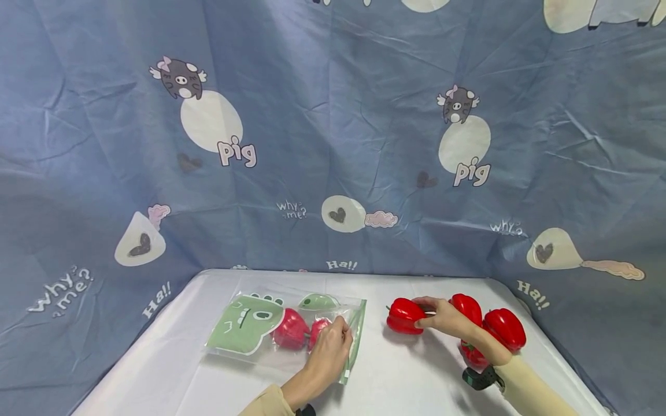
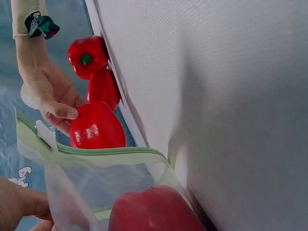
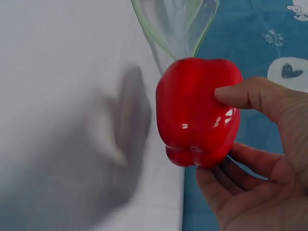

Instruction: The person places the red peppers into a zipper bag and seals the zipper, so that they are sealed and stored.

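Note:
My right hand (image 1: 442, 316) grips a glossy red bell pepper (image 1: 404, 316) above the table, thumb on one side and fingers round the other in the right wrist view. To its left, my left hand (image 1: 331, 349) pinches the upper film of a clear zip bag (image 1: 250, 359) near its green-edged mouth. That mouth (image 2: 110, 153) gapes open in the left wrist view, facing the held pepper. Two red bell peppers (image 1: 290, 330) lie inside the bag, one partly behind my left hand. A green dinosaur print (image 1: 241, 323) covers the bag's far end.
Several more red bell peppers (image 1: 503, 328) sit together at the table's right side, partly behind my right forearm. A white cloth covers the table (image 1: 387, 375). Behind it hangs a blue printed curtain (image 1: 333, 144). A dark band (image 1: 481, 378) is on the right wrist.

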Action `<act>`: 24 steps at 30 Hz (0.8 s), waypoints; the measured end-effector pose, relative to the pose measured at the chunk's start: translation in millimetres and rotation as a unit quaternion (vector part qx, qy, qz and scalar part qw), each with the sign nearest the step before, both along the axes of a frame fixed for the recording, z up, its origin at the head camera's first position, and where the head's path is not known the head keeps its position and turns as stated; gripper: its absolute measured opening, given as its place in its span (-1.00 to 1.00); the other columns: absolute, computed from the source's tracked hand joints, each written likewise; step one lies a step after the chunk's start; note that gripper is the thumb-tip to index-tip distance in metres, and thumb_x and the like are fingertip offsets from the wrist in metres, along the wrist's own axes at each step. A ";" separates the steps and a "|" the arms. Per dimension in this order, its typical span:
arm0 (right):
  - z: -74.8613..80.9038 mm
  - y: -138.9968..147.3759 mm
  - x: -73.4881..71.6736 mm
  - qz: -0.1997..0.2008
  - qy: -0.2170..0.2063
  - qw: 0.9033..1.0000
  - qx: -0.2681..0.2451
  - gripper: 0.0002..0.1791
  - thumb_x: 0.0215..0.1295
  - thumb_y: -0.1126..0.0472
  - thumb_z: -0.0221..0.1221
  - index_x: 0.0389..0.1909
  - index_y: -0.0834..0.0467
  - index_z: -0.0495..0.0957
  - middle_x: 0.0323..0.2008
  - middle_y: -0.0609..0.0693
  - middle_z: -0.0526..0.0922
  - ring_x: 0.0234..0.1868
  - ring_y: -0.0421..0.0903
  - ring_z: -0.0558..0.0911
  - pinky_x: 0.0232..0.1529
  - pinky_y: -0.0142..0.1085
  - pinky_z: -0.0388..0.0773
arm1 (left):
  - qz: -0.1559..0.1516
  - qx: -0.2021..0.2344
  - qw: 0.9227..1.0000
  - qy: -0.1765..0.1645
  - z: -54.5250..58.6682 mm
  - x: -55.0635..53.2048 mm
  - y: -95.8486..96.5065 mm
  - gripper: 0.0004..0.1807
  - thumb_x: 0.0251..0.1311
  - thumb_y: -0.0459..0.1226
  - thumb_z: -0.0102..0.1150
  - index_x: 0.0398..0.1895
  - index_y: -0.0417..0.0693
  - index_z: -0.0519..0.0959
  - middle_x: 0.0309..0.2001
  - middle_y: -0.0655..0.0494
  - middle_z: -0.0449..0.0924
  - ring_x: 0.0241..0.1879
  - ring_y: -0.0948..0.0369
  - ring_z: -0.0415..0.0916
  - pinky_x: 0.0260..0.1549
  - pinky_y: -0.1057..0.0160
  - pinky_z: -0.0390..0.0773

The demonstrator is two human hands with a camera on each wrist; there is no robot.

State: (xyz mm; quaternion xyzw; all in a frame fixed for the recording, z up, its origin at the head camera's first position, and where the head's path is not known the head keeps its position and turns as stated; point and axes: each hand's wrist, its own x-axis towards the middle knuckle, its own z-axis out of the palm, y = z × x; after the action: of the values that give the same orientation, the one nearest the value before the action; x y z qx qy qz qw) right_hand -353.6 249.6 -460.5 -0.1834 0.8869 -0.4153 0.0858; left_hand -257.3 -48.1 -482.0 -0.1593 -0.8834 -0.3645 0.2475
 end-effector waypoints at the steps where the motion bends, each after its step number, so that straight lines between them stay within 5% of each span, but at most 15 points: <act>1: 0.4 -0.5 1.5 0.006 -0.004 1.000 -0.003 -0.31 0.08 0.18 0.35 0.24 0.30 0.39 0.13 0.24 0.55 0.14 0.16 0.53 0.01 -0.14 0.60 | 0.000 0.001 1.000 0.001 0.2 0.0 -0.1 -0.85 0.20 -0.43 0.11 -0.47 -0.06 0.43 -0.63 0.26 0.42 -0.60 0.45 0.28 -0.63 0.48 0.35; 24: -6.2 -43.6 26.5 0.084 -0.055 0.992 -0.081 -0.38 0.10 0.32 0.30 0.23 0.30 0.40 0.13 0.24 0.54 0.13 0.15 0.53 -0.01 -0.17 0.61 | -0.009 0.013 1.000 -0.002 -1.6 0.4 1.1 -0.86 0.20 -0.45 0.11 -0.45 -0.08 0.43 -0.60 0.25 0.44 -0.57 0.44 0.30 -0.62 0.48 0.37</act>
State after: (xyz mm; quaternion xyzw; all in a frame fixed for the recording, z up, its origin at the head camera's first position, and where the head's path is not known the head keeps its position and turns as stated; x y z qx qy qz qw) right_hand -327.2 206.0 -466.7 -0.2406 0.8257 -0.4864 0.1537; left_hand -256.9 -47.0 -483.6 -0.1633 -0.8775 -0.3790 0.2441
